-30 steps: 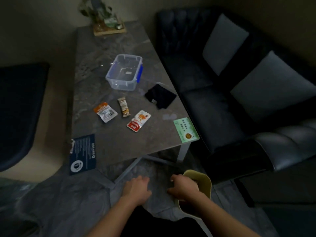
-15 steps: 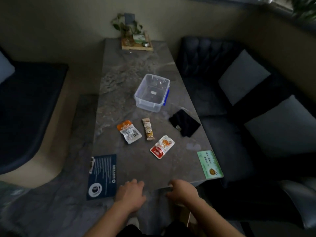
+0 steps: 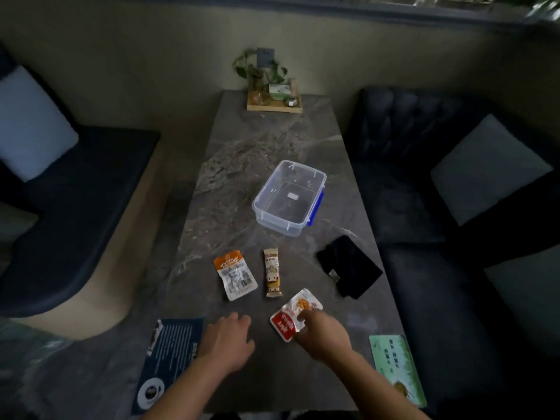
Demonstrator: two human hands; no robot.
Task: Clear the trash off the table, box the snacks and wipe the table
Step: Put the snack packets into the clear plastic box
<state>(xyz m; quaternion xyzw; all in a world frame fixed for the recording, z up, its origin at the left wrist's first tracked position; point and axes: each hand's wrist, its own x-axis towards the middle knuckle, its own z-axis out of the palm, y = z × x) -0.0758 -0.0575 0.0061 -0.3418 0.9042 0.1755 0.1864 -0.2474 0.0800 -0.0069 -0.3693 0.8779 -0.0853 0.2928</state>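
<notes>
the left hand [image 3: 228, 344] rests flat on the grey marbled table [image 3: 242, 153], fingers loosely spread, holding nothing. just right, the right hand [image 3: 321, 334] pinches the near edge of the red-and-white foil snack packet [image 3: 291, 313], thumb on top.

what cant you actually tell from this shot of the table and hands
- Head view: whether the right hand grips the red packet or only touches it; its fingers cover the packet's edge.
- Packet lettering: dim, too small.
- Green card: print blurred.
- Clear box: the small white patch inside is too small to identify.
</notes>
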